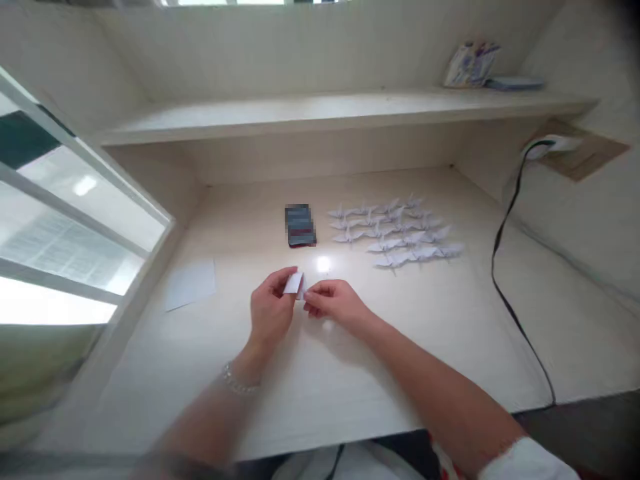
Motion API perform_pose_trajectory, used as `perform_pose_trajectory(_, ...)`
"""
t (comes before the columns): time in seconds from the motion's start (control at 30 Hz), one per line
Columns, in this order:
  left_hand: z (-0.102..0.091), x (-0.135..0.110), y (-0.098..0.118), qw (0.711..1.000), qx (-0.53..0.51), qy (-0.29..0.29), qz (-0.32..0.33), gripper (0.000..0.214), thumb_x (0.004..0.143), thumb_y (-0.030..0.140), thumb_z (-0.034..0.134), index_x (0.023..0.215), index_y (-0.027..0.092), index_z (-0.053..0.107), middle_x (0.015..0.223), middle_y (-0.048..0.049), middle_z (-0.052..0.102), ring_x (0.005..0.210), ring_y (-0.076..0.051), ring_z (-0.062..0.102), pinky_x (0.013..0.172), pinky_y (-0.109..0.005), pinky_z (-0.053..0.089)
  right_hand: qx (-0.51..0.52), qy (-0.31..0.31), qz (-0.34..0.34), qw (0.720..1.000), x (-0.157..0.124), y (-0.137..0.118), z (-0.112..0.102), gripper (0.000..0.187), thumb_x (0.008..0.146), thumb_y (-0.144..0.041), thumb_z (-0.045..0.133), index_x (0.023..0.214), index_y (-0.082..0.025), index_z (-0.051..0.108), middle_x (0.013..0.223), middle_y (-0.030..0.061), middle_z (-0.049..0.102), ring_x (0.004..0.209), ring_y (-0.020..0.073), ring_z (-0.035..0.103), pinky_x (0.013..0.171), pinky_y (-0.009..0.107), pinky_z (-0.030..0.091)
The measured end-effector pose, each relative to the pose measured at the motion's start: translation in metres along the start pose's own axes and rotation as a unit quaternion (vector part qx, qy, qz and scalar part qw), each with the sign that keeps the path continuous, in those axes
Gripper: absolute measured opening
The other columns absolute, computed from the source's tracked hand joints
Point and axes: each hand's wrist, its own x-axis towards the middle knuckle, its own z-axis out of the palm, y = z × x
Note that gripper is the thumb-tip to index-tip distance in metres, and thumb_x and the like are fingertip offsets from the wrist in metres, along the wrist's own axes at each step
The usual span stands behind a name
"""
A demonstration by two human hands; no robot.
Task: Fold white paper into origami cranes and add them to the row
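A small piece of folded white paper [293, 283] is held above the desk between my two hands. My left hand [273, 303] grips it from the left, thumb and fingers closed on its folded layers. On the other side, my right hand [330, 300] pinches its right edge with the fingertips. Part of the paper is hidden behind the fingers. Rows of folded white paper cranes [395, 230] stand on the desk beyond my right hand. Flat sheets of white paper [191, 285] lie to the left of my left hand.
A dark, pixelated rectangular object [300, 225] lies behind my hands. A shelf [350, 113] runs across the back, with a small patterned box [471, 65] and a flat blue item [515, 83] on it. A black cable [495, 257] hangs down at the right. A barred window [65, 207] is at left.
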Motion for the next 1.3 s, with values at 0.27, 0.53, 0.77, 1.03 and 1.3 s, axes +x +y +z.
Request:
perform_pose_trajectory(0.27, -0.0009, -0.0008, -0.0002, 1.0, -0.011, -0.007, -0.006, 0.029, 0.072, 0.022, 0.065, 0.101, 0.016, 0.065, 0.09, -0.0064, 0.07, 0.076, -0.015, 0.063, 0.068, -0.026, 0.05, 0.016, 0.0, 0.015, 1.0, -0.0011, -0.0001, -0.0007, 0.032, 0.066, -0.046, 0.068, 0.069, -0.015, 0.061, 0.063, 0.0017, 0.065, 0.052, 0.0105, 0.058, 0.055, 0.025, 0.044)
perform_pose_trajectory(0.53, -0.0002, -0.0009, 0.001, 0.999, -0.028, -0.011, -0.011, 0.031, 0.071, 0.021, 0.064, 0.101, 0.014, 0.065, 0.088, -0.0071, 0.07, 0.073, -0.016, 0.063, 0.064, -0.026, 0.051, 0.013, -0.002, 0.02, 1.0, 0.0001, 0.0014, -0.0023, 0.033, 0.068, -0.047, 0.067, 0.071, -0.015, 0.061, 0.065, 0.002, 0.065, 0.053, 0.0102, 0.058, 0.054, 0.024, 0.044)
perform_pose_trajectory(0.77, 0.0007, -0.0014, 0.0009, 1.0, -0.015, 0.003, -0.016, 0.03, 0.07, 0.021, 0.065, 0.099, 0.016, 0.067, 0.086, -0.006, 0.07, 0.07, -0.014, 0.063, 0.062, -0.024, 0.05, -0.007, -0.008, 0.004, 1.0, 0.0003, 0.005, -0.0015, 0.028, 0.072, -0.042, 0.063, 0.068, -0.015, 0.059, 0.062, 0.001, 0.063, 0.05, 0.0092, 0.057, 0.054, 0.024, 0.045)
perform_pose_trajectory(1.03, -0.0013, 0.0003, 0.0022, 1.0, -0.017, 0.011, -0.018, 0.03, 0.069, 0.022, 0.066, 0.099, 0.015, 0.067, 0.088, -0.0066, 0.071, 0.072, -0.015, 0.063, 0.064, -0.024, 0.05, 0.013, -0.01, 0.011, 1.0, -0.0026, -0.0026, 0.0, 0.022, 0.066, -0.034, 0.069, 0.072, -0.014, 0.061, 0.062, 0.0011, 0.064, 0.051, 0.0096, 0.057, 0.052, 0.023, 0.043)
perform_pose_trajectory(1.3, -0.0027, 0.0014, 0.0055, 0.999, -0.038, 0.019, -0.024, 0.03, 0.07, 0.022, 0.067, 0.099, 0.014, 0.067, 0.088, -0.0065, 0.07, 0.073, -0.015, 0.064, 0.064, -0.024, 0.05, 0.051, -0.021, 0.049, 0.997, -0.0039, -0.004, -0.0003, 0.02, 0.064, -0.029, 0.069, 0.074, -0.014, 0.062, 0.063, 0.0018, 0.065, 0.052, 0.0105, 0.059, 0.053, 0.024, 0.043)
